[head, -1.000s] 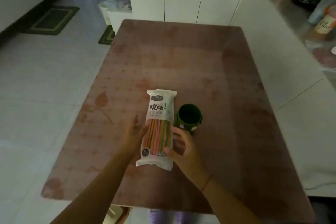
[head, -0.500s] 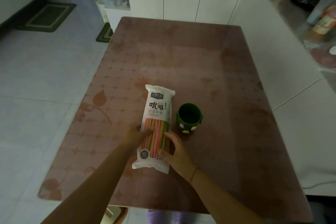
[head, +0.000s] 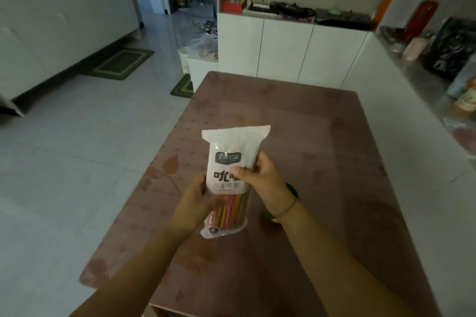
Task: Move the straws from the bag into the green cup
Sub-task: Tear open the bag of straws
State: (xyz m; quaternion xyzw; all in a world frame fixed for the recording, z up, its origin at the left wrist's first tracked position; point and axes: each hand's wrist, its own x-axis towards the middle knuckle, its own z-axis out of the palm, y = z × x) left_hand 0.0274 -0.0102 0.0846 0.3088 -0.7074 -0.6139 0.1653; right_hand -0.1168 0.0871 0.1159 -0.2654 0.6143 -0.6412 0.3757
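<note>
Both hands grip the straw bag [head: 233, 162] above the tabletop [head: 309, 136]: left hand [head: 192, 207] low, right hand [head: 262, 183] higher; the green cup [head: 292, 192] seems mostly hidden behind the right wrist.

— Where was the camera?
— It sat on the person's head, facing forward and down along the table [head: 309, 121].
— How near?
— Close above the left hand [head: 192, 204] and right hand [head: 265, 183], which gripped the bag [head: 233, 145]. Its wide angle took in the floor [head: 90, 149] and cabinets [head: 283, 49] beyond.
</note>
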